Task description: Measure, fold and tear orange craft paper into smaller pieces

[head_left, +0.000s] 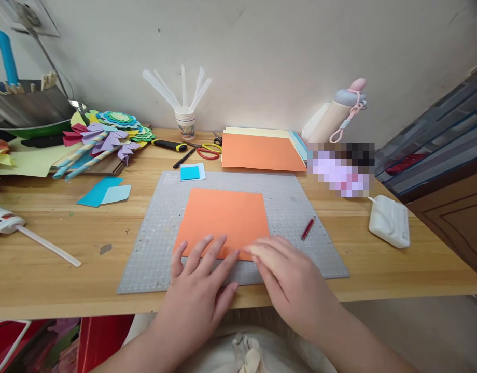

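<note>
The left hand (197,285) spreads wide on the nearer orange sheet (226,220), apparently steadying it. The right hand (291,274) bunches at its near edge, pinch unclear.

Left hand (197,282) is splayed out palm-down, right hand (293,274) kinda curled with fingertips (253,250) bunched, forearms (357,331) angled inward.

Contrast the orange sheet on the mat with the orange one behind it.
The front sheet lies on the grey mat; the back sheet lies on stacked papers. The left hand touches the front sheet; neither hand touches the back sheet. Both are orange.
</note>
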`<state>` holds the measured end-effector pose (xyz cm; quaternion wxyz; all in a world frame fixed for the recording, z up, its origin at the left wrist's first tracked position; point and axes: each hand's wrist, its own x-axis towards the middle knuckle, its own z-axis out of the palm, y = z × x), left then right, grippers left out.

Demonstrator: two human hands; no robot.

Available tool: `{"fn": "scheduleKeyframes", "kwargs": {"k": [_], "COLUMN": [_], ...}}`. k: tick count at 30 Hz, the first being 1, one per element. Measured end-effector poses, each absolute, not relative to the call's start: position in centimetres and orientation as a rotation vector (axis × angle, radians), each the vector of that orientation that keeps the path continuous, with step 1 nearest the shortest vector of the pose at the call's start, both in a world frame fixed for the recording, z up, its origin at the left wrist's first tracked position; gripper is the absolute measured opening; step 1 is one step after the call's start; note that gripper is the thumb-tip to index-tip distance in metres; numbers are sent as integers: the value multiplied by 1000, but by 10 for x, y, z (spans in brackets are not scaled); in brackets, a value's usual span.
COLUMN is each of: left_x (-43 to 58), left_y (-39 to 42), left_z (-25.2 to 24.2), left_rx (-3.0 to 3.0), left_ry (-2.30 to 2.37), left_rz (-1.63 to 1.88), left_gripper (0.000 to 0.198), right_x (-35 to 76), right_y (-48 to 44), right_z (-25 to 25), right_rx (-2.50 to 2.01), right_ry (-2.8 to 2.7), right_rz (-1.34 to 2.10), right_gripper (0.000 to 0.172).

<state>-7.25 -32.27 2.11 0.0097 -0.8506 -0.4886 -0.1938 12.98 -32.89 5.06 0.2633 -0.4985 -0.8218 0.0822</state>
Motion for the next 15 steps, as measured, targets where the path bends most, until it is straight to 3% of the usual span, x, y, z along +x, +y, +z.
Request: {"fn": "scheduleKeyframes", "kwargs": {"k": [7,15], "left_x": [-68,-109], "left_y": [-329,-333], "left_z": [14,13], "left_rx": [-2608,-2395], "left_ry": [-1636,-1703], "left_rz": [-562,-512], "left_gripper": [31,29], "right_x": [118,142], "right_y": [-333,-344], "right_z": [10,7], "right_rx": [-1518,-1627], "right_ry": [-2264,-2193], "right_rz": [223,125], "right_gripper": [32,34]}}
